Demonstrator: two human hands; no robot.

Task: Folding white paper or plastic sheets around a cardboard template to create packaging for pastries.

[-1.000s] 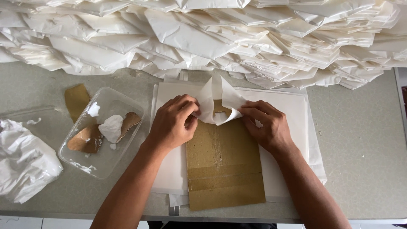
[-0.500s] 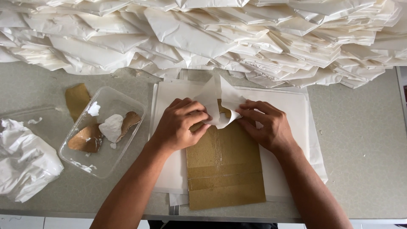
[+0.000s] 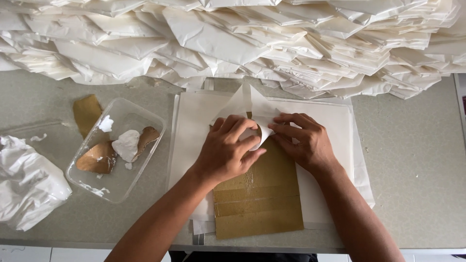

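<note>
Both hands busy over a brown cardboard template (image 3: 257,199) lying flat on a stack of white paper sheets (image 3: 194,126) in the middle of the grey tabletop (image 3: 412,160). Left hand (image 3: 228,153) pinching a curled white paper flap (image 3: 259,128) between thumb and fingers, rolling it over the top edge of the cardboard; right hand (image 3: 303,140) spread flat, fingertips pressing paper and cardboard down just beside the fold, not gripping anything. Off to the left, a clear plastic tub (image 3: 116,150) with white paste and a couple of smeared brown card scraps in it, another brown scrap (image 3: 86,112) on the tabletop behind it, and a crumpled white wad (image 3: 26,187) near the left edge. Huge heap of already folded white paper pieces (image 3: 242,39) piled across the back. Probably the main risk here: the cardboard sliding under the pressing fingers, giving a crooked crease. Pinching that thin flap too hard could likely tear or wrinkle it. Some whitish residue visible on the cardboard face, so possibly sticky spots grabbing the sheet in the wrong place. Stack underneath looks a bit uneven at the bottom edge, so could shift too if pushed sideways.
</note>
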